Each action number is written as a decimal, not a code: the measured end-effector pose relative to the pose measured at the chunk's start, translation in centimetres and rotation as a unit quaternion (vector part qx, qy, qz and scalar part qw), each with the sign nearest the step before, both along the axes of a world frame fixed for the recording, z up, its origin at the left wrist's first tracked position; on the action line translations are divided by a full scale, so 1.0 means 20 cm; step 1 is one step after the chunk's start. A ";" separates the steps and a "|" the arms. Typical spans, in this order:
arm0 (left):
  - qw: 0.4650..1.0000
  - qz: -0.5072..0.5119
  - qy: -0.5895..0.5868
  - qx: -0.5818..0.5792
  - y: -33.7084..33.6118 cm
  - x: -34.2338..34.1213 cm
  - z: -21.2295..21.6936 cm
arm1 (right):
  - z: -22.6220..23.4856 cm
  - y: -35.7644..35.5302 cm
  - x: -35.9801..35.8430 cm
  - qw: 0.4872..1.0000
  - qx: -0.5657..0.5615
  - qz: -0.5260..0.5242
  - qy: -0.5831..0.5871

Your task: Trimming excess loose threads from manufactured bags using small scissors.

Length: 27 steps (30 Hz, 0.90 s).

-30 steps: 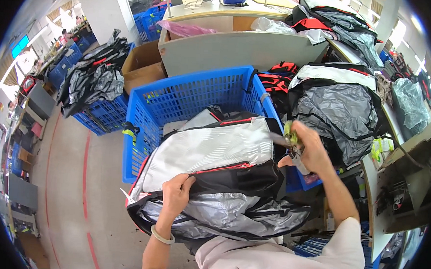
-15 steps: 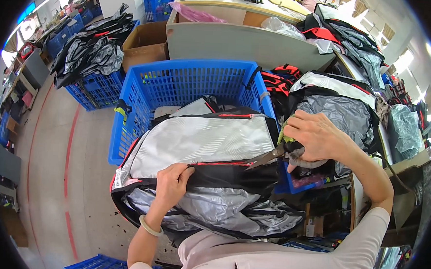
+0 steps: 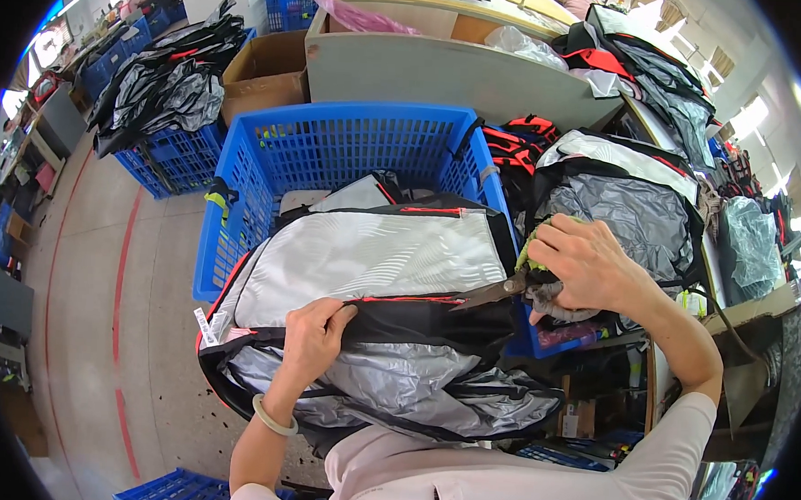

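Observation:
A half-sewn bag (image 3: 373, 258) lies across the front of a blue crate, its pale grey panel facing up and its silver lining showing nearer me. Red trim runs along its black seam. My left hand (image 3: 312, 338) is closed, thumb and fingers pinching the black fabric edge at the seam. In my right hand (image 3: 590, 267) are dark scissors (image 3: 491, 294), their handles wrapped in grey and yellow-green cloth. The blades point left, over the right end of the red trim. Whether they touch the fabric I cannot tell. A white label (image 3: 206, 329) sticks out at the bag's left corner.
The blue crate (image 3: 353, 112) holds more fabric pieces. Similar bags (image 3: 615, 216) are piled on the right, and another heap (image 3: 178, 80) tops a crate at far left. Beyond the crate stand a cardboard box (image 3: 269, 76) and a grey table panel (image 3: 455, 76).
The view has shifted slightly, and the white label now stands out further from the bag's corner. Both hands keep the same grip, and the scissors stay near the red trim.

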State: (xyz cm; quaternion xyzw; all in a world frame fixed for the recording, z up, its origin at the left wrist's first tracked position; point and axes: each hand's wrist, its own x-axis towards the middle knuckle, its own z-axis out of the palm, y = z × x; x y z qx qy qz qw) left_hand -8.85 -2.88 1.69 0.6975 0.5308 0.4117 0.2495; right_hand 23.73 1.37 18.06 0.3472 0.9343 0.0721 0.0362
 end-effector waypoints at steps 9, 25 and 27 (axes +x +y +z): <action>1.000 0.007 -0.006 -0.011 -0.01 0.01 0.00 | -0.10 -0.04 0.07 0.999 0.008 -0.019 0.047; 0.999 -0.013 0.043 -0.002 0.04 0.05 -0.07 | -0.18 -0.06 0.04 0.993 -0.103 -0.063 -0.013; 0.998 0.018 0.052 -0.008 0.04 -0.03 -0.21 | -0.35 -0.02 0.01 0.990 -0.112 -0.088 -0.002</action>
